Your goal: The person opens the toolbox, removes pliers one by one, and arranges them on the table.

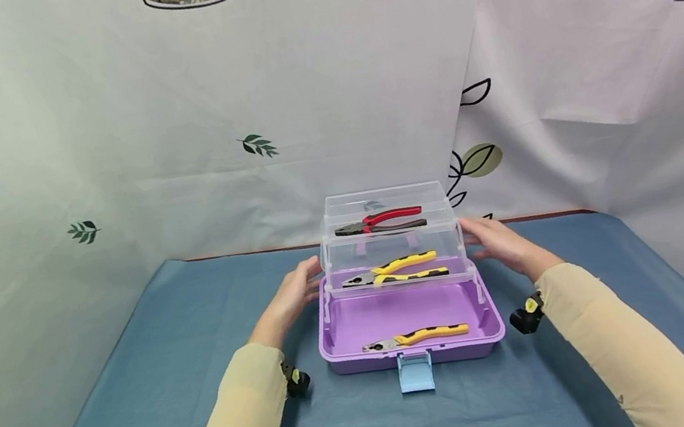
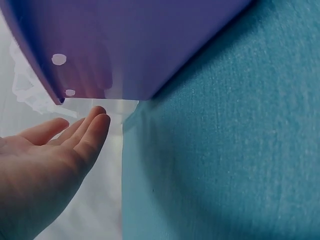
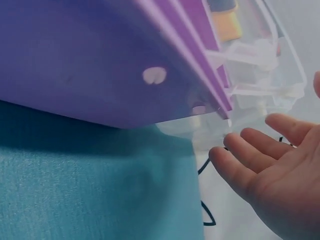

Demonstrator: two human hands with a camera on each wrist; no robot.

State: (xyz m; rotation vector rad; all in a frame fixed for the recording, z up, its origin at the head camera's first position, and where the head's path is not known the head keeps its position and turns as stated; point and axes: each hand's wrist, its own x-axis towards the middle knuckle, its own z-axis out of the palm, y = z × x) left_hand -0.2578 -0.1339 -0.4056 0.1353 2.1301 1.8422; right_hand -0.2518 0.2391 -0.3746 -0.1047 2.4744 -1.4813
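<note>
A purple toolbox stands on the table, its clear tiered trays raised at the back. Red-and-black pliers lie in the upper tray. Yellow-and-black pliers sit in the tray below. In the purple base lies another pair of yellow-handled pliers. My left hand is at the box's left rear side, its fingers extended and holding nothing. On the other side, my right hand reaches beside the trays with straight fingers. Both wrist views show the fingers near the purple walls, around the back corner.
A light blue latch hangs down at the box's front. Blue cloth covers the table. White curtains with leaf prints hang behind it and along the sides.
</note>
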